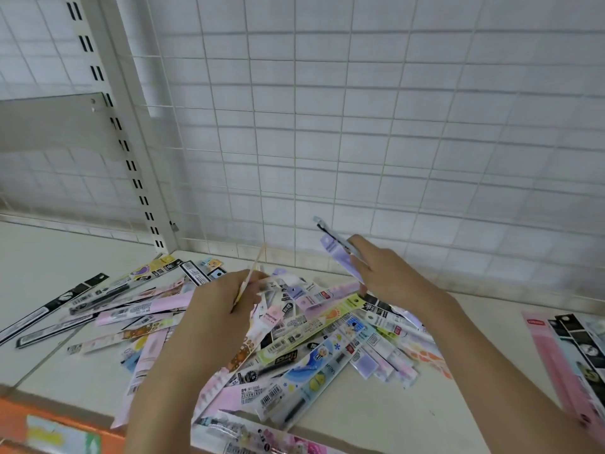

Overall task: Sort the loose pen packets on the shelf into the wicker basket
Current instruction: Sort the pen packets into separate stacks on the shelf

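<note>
The left hand (216, 309) is curled round a thin yellow-edged packet (252, 273), held edge-on and tilted up toward the wire grid (393, 126) at the back. The right hand (389, 273), just to its right and a little farther back, grips a lilac packet (334, 249) whose pen tip sticks up past the fingers; its print is too blurred to read.

Both hands hang over the pile (294, 329) of long, flat, clear-fronted pen packets strewn across the white shelf (49, 263). Cards are pink, lilac, lime green, pale blue and black, many with barcodes and cartoon figures. The writing is mostly too small to read; one near packet shows a code like "BT-3006".

Black packets (52, 309) fan out to the left. A few more packets (569, 348) lie apart at the right edge. An orange strip (49, 424) runs along the shelf front.
</note>
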`<move>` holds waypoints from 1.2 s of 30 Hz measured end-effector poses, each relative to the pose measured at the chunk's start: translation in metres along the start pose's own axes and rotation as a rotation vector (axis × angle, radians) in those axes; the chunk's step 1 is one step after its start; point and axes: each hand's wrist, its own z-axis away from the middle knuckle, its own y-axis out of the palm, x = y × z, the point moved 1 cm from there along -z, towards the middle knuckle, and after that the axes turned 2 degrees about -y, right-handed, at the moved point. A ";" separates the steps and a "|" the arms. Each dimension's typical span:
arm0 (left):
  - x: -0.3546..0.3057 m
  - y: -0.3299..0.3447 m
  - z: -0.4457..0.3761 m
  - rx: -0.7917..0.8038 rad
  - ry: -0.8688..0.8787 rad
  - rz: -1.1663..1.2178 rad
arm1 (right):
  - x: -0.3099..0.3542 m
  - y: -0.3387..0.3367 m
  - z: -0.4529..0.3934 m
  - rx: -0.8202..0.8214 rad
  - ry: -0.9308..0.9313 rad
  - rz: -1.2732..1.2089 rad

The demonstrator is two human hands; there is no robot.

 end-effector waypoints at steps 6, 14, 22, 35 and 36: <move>0.007 0.004 -0.001 -0.031 -0.034 0.067 | -0.011 0.018 -0.016 0.087 0.009 0.248; 0.024 0.014 -0.006 -0.058 -0.037 -0.037 | -0.011 0.029 -0.031 0.256 0.041 0.401; 0.026 0.013 -0.006 -0.118 0.012 -0.007 | -0.011 0.026 -0.025 0.131 0.019 0.445; 0.008 0.023 0.002 0.033 0.066 0.038 | -0.016 0.008 0.041 -0.203 0.124 0.170; 0.005 0.024 0.003 0.046 0.073 0.066 | -0.017 0.007 0.046 -0.229 0.138 0.163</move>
